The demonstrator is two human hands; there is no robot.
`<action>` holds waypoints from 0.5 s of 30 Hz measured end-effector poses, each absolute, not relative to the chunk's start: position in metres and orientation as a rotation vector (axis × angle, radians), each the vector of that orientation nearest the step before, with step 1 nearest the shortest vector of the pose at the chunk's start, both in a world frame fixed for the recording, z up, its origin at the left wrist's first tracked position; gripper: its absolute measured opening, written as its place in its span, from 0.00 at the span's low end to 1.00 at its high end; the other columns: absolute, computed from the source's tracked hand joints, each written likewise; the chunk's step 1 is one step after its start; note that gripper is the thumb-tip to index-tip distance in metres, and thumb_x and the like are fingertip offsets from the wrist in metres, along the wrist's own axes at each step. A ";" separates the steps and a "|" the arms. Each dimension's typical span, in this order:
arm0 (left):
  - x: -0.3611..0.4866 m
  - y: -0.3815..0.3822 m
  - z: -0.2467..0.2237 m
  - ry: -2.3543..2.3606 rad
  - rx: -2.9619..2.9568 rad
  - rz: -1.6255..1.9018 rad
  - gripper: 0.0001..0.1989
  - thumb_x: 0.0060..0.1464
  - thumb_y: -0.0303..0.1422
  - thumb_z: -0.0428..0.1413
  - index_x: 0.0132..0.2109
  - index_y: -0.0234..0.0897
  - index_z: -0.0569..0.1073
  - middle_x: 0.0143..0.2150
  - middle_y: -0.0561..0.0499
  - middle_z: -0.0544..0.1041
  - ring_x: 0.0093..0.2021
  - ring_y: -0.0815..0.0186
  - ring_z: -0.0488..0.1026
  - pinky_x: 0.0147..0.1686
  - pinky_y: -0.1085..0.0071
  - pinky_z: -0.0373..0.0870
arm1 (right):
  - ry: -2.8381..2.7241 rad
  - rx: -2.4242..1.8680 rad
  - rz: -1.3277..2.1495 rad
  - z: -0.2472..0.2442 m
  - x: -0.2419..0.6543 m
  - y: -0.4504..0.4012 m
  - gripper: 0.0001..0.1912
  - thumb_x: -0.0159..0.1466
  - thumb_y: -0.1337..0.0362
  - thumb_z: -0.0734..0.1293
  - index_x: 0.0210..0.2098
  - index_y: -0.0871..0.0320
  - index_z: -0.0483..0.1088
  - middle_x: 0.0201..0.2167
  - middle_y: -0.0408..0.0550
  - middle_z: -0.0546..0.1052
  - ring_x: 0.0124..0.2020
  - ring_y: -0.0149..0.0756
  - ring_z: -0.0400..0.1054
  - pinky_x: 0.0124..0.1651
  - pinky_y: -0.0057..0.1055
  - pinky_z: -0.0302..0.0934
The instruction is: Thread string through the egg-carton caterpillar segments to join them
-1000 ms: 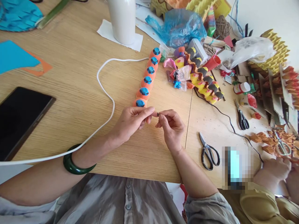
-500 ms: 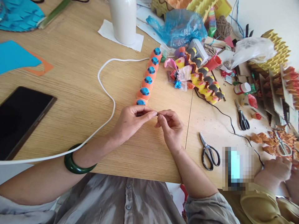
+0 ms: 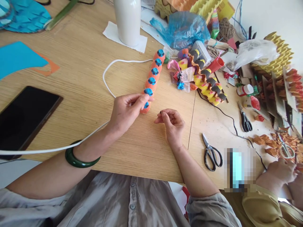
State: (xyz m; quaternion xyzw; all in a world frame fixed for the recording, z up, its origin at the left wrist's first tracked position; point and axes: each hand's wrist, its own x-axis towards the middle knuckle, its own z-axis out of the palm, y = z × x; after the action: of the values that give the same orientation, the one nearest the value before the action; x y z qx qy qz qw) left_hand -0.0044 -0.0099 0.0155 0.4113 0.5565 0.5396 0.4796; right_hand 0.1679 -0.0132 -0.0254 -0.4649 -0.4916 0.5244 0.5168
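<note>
A row of joined orange bumps (image 3: pixel 155 78), each topped with a blue patch bearing small dark marks, lies across the table in front of me. My left hand (image 3: pixel 127 110) is over its near end, thumb and forefinger pinched beside the lowest blue patches. Whatever is between those fingertips is hidden. To the right, my right hand (image 3: pixel 174 124) hovers over bare wood with thumb and fingertips closed, and a tiny dark bit (image 3: pixel 161 112) shows at their tips. A green bangle (image 3: pixel 81 162) circles my left wrist.
A white cable (image 3: pixel 104 75) runs under my left arm. Black-handled scissors (image 3: pixel 211 154) lie at right, a phone (image 3: pixel 26 119) at left. A white bottle (image 3: pixel 129 23), a blue plastic bag (image 3: pixel 182 30) and painted egg-carton pieces (image 3: pixel 208 78) stand behind. A co-worker's hands (image 3: pixel 281 173) are at far right.
My hands were together at the fingertips and have come apart. The left moved up to the orange row's near end; the right stayed nearly in place with the dark bit.
</note>
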 end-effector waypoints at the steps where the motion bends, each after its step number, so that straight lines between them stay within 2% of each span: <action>1: -0.006 -0.007 0.016 1.360 0.962 1.343 0.14 0.59 0.44 0.62 0.33 0.38 0.83 0.24 0.54 0.66 0.23 0.72 0.55 0.22 0.71 0.50 | -1.151 -1.115 1.286 -0.027 0.166 -0.013 0.13 0.64 0.53 0.74 0.37 0.55 0.73 0.31 0.41 0.81 0.27 0.28 0.76 0.33 0.30 0.76; 6: -0.008 0.003 0.024 1.275 0.729 1.323 0.11 0.55 0.39 0.63 0.30 0.37 0.81 0.21 0.57 0.58 0.21 0.74 0.50 0.20 0.72 0.45 | -1.147 -1.120 1.379 -0.027 0.158 -0.011 0.14 0.61 0.53 0.76 0.36 0.56 0.74 0.30 0.41 0.80 0.27 0.28 0.75 0.33 0.28 0.76; 8: -0.010 0.003 0.027 1.287 0.818 1.291 0.10 0.55 0.39 0.62 0.31 0.38 0.81 0.20 0.58 0.59 0.21 0.73 0.52 0.21 0.71 0.49 | -1.183 -1.134 1.398 -0.025 0.155 -0.011 0.14 0.61 0.53 0.76 0.36 0.56 0.74 0.29 0.41 0.80 0.26 0.28 0.75 0.32 0.28 0.76; 12: -0.021 -0.003 0.019 1.360 1.157 1.243 0.08 0.54 0.35 0.61 0.38 0.38 0.84 0.25 0.55 0.73 0.25 0.70 0.62 0.28 0.71 0.59 | -1.198 -1.135 1.428 -0.022 0.146 -0.011 0.15 0.62 0.51 0.74 0.37 0.56 0.73 0.30 0.42 0.80 0.27 0.28 0.75 0.34 0.30 0.77; 13: -0.025 -0.004 0.016 1.374 1.199 1.237 0.09 0.53 0.33 0.60 0.40 0.38 0.84 0.25 0.55 0.73 0.25 0.70 0.61 0.29 0.71 0.58 | -1.201 -1.136 1.426 -0.021 0.144 -0.010 0.15 0.63 0.51 0.74 0.37 0.56 0.73 0.30 0.42 0.80 0.28 0.28 0.75 0.34 0.30 0.77; 15: -0.031 -0.005 0.010 1.390 1.228 1.231 0.14 0.52 0.31 0.58 0.44 0.38 0.85 0.22 0.58 0.66 0.24 0.71 0.57 0.28 0.72 0.56 | -1.220 -1.141 1.402 -0.022 0.139 -0.010 0.15 0.63 0.51 0.74 0.37 0.56 0.73 0.30 0.41 0.79 0.26 0.27 0.74 0.33 0.28 0.75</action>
State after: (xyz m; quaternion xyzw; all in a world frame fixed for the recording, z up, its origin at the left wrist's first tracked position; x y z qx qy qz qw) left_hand -0.0313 -0.0052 0.0096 0.4949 0.5603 0.4961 0.4417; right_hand 0.1386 -0.0095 -0.0222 -0.4638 -0.4961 0.5701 0.4624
